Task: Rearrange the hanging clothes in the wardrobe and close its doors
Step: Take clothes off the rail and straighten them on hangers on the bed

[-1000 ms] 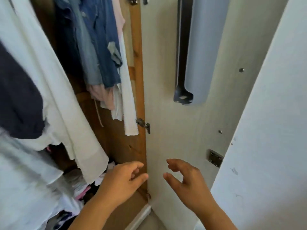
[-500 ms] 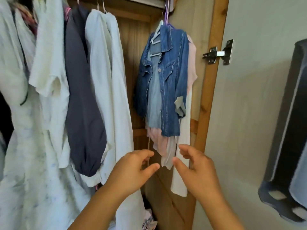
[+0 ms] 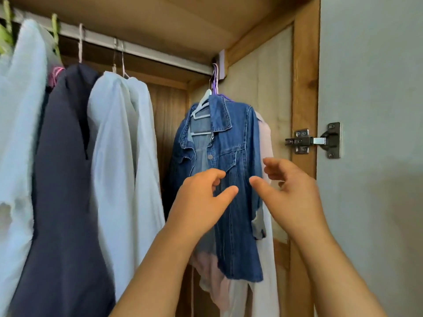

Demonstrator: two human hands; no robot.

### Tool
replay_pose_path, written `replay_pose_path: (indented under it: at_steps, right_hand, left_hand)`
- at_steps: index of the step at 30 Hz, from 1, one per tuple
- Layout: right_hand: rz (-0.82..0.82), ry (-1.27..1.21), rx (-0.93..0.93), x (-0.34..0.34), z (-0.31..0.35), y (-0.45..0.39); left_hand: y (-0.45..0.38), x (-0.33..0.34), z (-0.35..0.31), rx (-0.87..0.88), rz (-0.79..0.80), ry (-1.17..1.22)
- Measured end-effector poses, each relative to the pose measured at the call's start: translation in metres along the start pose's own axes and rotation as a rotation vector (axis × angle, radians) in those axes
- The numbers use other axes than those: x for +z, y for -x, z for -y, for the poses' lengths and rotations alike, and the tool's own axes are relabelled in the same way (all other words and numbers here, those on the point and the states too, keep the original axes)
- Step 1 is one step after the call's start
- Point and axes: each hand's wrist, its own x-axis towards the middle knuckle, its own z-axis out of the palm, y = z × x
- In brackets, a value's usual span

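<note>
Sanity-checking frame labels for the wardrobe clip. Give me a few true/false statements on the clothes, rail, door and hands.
1. The denim jacket hangs at the right end of the rail. True.
2. The left hand grips the jacket's collar. False: it is raised in front of the jacket, fingers loosely curled, holding nothing.
3. The right hand holds a hanger. False: it is empty.
4. The wardrobe door is open, its hinge exposed. True.
5. A dark navy garment hangs between pale ones. True.

You're facing a stitched blue denim jacket [image 3: 231, 179] on a smooth white plastic hanger [image 3: 201, 107], soft matt white cloth shirt [image 3: 123, 156] beside it, grainy wood frame [image 3: 304, 88], shiny metal hinge [image 3: 312, 141].
</note>
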Motion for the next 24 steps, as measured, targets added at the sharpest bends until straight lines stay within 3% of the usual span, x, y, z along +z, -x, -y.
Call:
replay_pose_path:
  at_steps: [11, 19, 24]
  right_hand:
    - [-0.103, 0.405, -0.149, 0.048, 0.023, -0.135]
    - [-0.027, 0.773, -0.141, 0.081, 0.034, -0.200]
    - [0.043, 0.848, -0.105, 0.096, 0.042, -0.221]
  left_hand:
    - [-0.086, -0.002, 0.043, 0.095, 0.009, 0.104]
    - [-0.104, -0.003, 0.066, 0.077, -0.010, 0.052]
    - [-0.105, -0.011, 0.076, 0.067, -0.049, 0.026]
